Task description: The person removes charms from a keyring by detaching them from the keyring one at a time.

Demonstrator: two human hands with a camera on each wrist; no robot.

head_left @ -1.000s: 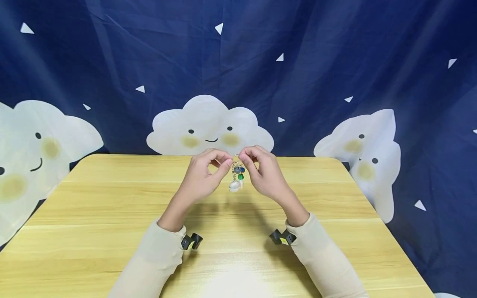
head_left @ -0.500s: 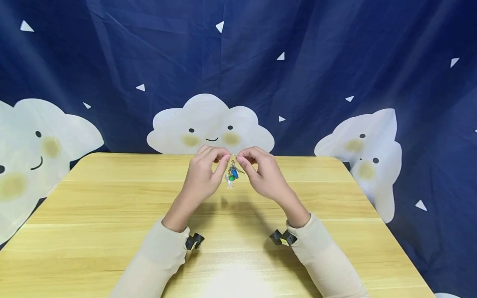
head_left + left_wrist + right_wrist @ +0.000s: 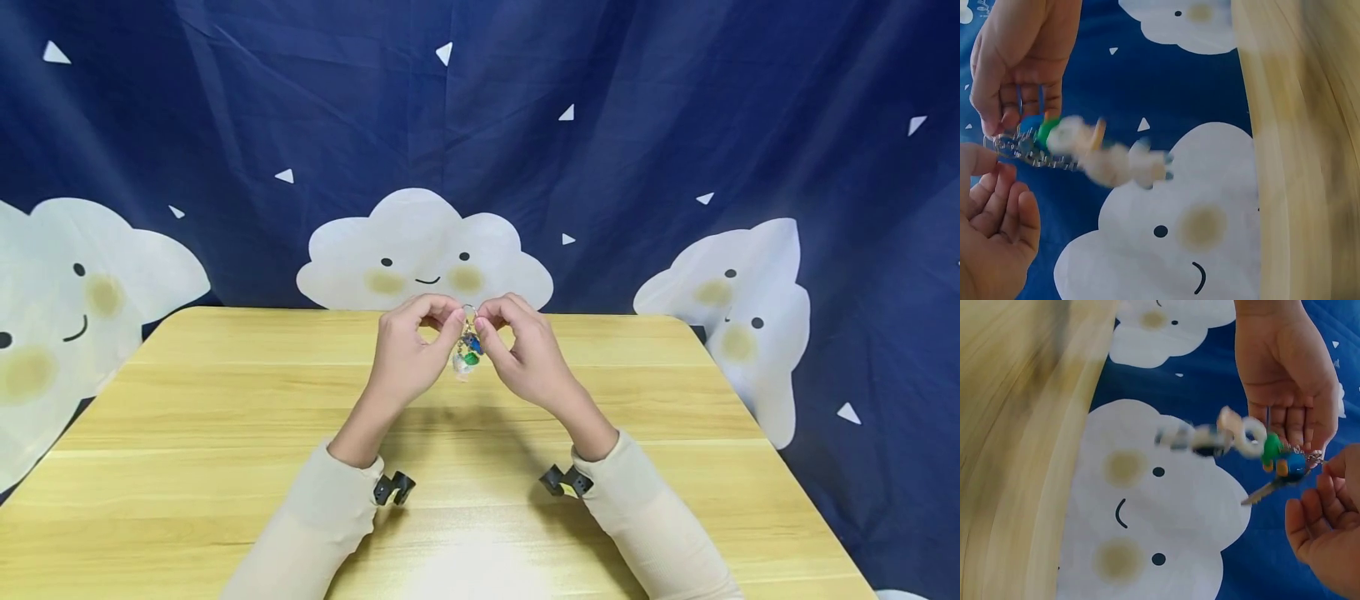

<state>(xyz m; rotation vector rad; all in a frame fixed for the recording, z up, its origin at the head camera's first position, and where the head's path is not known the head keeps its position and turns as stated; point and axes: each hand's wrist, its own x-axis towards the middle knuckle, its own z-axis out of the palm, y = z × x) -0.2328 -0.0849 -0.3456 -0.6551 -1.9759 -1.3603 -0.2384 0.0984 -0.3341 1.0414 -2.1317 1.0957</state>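
Note:
Between my two hands hangs a keychain [image 3: 467, 350] with a thin metal key ring [image 3: 469, 307] at its top. My left hand [image 3: 411, 350] pinches one side of the ring with thumb and index finger. Opposite it, my right hand [image 3: 531, 354] pinches the other side. Below the fingertips dangle short metal chains [image 3: 1054, 162], a blue charm [image 3: 1292, 464], a green charm [image 3: 1272, 448] and a pale, blurred figurine [image 3: 1110, 164]. A key [image 3: 1261, 492] sticks out beside the blue charm in the right wrist view. The fingertips partly hide the ring.
A light wooden table [image 3: 225, 408] lies beneath the raised hands. Behind its far edge hangs a dark blue curtain [image 3: 360, 108] printed with smiling clouds and white triangles. Small black cameras [image 3: 393, 488] sit at both sleeve cuffs.
The charms have swung and turned below the ring, moving slightly left from a second ago. Both hands stay nearly in place, and more of the ring shows above the fingertips.

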